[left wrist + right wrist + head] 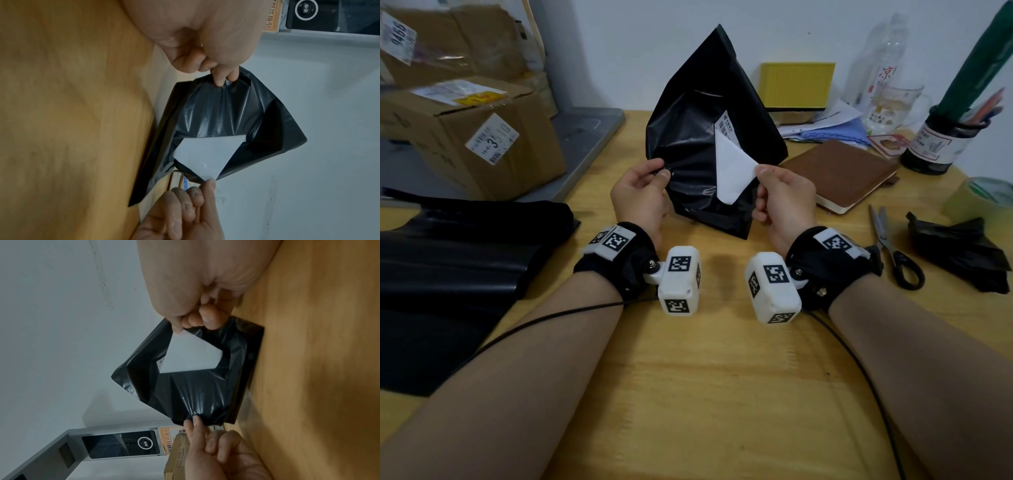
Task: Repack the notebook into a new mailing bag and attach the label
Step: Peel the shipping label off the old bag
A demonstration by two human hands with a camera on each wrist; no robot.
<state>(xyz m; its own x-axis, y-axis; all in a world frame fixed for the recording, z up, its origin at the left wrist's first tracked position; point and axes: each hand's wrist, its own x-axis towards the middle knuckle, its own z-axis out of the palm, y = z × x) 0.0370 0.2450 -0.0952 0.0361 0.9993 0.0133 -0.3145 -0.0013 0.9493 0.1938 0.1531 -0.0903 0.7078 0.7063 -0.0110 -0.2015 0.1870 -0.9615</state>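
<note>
A person at a wooden worktop (pixel 709 377) holds up a crumpled black mailing bag (pixel 695 137), its lower edge resting on the wood. The left hand (pixel 642 197) pinches a gathered fold of the bag's plastic between thumb and fingertips, while the right hand (pixel 779 197) pinches the free corner of a white label (pixel 734 169) that is partly peeled away from the bag, its blank back showing. The printed end of the label, with a barcode, is stuck to the bag higher up. The brown notebook (pixel 839 173) lies flat and closed on the worktop just to the right of the bag, outside it. A stack of flat black mailing bags (pixel 448 274) lies at the left edge of the worktop. Scissors (pixel 893 246) sit to the right of the right wrist, with a crumpled piece of black plastic (pixel 962 253) beside them and a roll of tape (pixel 983 198) at the far right edge. Cardboard boxes (pixel 472 137) bearing shipping stickers stand at the back left; a yellow box (pixel 796 84) stands against the wall.
</note>
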